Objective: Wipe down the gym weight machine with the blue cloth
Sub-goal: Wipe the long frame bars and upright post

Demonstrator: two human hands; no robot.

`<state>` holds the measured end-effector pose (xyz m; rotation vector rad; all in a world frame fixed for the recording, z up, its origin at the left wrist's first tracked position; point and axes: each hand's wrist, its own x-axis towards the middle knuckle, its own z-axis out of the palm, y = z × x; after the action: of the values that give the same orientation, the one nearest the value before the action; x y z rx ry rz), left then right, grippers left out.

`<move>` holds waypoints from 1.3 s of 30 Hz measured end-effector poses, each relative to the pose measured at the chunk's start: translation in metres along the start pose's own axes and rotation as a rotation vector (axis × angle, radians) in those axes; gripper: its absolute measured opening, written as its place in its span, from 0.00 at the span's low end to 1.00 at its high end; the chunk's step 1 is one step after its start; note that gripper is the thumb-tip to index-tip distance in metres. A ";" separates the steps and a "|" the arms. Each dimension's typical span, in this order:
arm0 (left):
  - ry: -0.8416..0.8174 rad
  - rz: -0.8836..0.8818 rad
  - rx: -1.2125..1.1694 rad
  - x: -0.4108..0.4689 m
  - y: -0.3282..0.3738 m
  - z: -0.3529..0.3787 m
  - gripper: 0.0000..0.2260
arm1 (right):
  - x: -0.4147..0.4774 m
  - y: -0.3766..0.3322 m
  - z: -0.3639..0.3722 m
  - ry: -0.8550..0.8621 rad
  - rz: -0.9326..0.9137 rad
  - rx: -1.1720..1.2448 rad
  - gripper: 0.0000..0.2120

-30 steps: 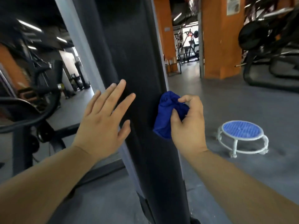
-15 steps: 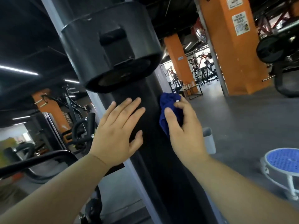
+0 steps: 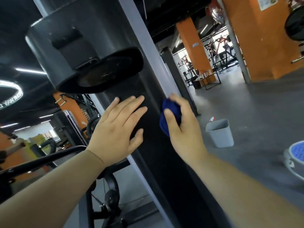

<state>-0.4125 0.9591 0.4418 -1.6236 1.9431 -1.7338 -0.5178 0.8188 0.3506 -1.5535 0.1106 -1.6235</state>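
Note:
A tall black upright column of the weight machine (image 3: 158, 155) fills the middle of the view, with a black rounded housing (image 3: 85, 53) sticking out near its top. My left hand (image 3: 118, 127) lies flat on the column's face, fingers straight and spread. My right hand (image 3: 182, 125) grips a bunched blue cloth (image 3: 169, 116) and presses it against the column's right edge, beside a pale grey rail (image 3: 158, 60). Most of the cloth is hidden behind my fingers.
A grey waste bin (image 3: 220, 134) stands on the grey floor to the right. A blue-topped round stool (image 3: 296, 155) is at the right edge. Orange pillars (image 3: 263, 38) and other machines stand behind. A black curved bar (image 3: 41, 160) runs at the left.
Both hands have moved up the column, the right one carrying the cloth along the right edge. The view has tilted upward, bringing the rounded housing and the bin into sight.

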 end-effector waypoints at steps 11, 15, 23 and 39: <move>-0.066 0.075 0.046 0.017 -0.001 -0.007 0.23 | -0.052 0.032 -0.018 -0.018 0.079 -0.088 0.18; -0.095 0.108 0.062 0.025 0.004 -0.007 0.23 | -0.003 0.002 -0.010 -0.081 0.025 -0.100 0.22; -0.150 0.228 0.129 0.029 0.008 -0.004 0.23 | -0.107 0.051 -0.023 0.040 0.185 -0.025 0.18; -0.186 0.419 0.119 0.059 0.038 0.022 0.16 | -0.124 0.053 -0.020 0.138 0.353 -0.006 0.12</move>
<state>-0.4484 0.8947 0.4377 -1.1831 1.8819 -1.4487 -0.5265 0.8530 0.2193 -1.3368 0.4396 -1.4462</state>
